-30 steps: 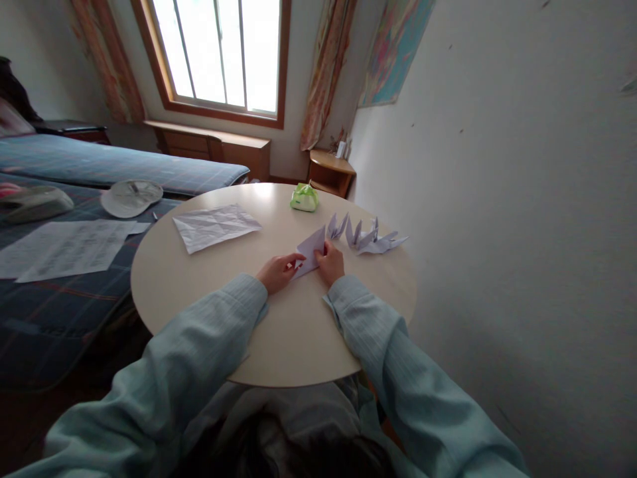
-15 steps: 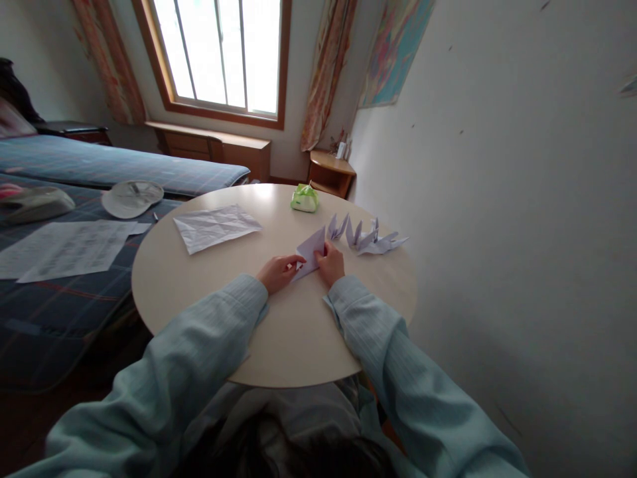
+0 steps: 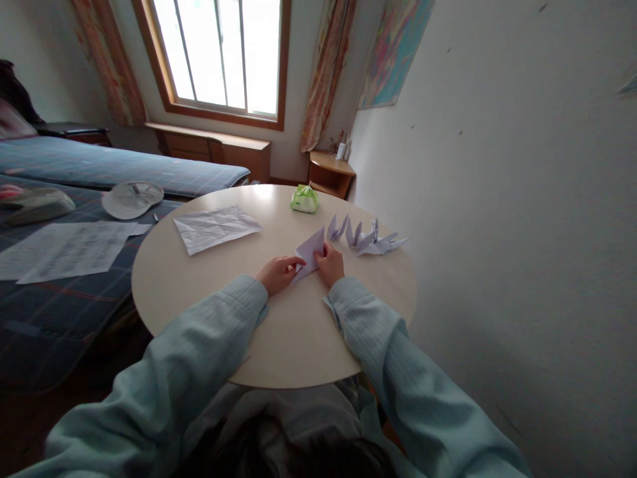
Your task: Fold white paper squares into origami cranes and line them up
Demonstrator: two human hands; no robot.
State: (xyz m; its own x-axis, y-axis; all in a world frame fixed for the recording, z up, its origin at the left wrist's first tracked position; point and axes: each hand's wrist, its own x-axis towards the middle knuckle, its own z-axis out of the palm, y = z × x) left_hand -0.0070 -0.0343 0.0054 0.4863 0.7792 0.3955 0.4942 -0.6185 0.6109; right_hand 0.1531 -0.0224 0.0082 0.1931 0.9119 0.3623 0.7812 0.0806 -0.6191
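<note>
A folded sheet of white paper (image 3: pixel 310 249) is held between my two hands, tilted up over the round table (image 3: pixel 293 345). My left hand (image 3: pixel 279 273) pinches its lower left edge with thumb and fingers. On the other side, my right hand (image 3: pixel 330 264) grips the right edge, thumb on the near face and fingers mostly hidden behind. Several folded paper cranes (image 3: pixel 368 238) stand on the table just beyond my right hand. To the left lies a creased, flat sheet of paper (image 3: pixel 217 228).
A green tissue pack (image 3: pixel 304 198) sits near the table's far edge. Left of the table is a bed (image 3: pixel 44 318) with printed sheets (image 3: pixel 74 249) and a white cap (image 3: pixel 132 200) on it. A white wall (image 3: pixel 507 232) rises close on the right.
Both hands and the folded paper stay in nearly the same place. The fingers of my left hand have shifted very slightly at the paper's edge.
</note>
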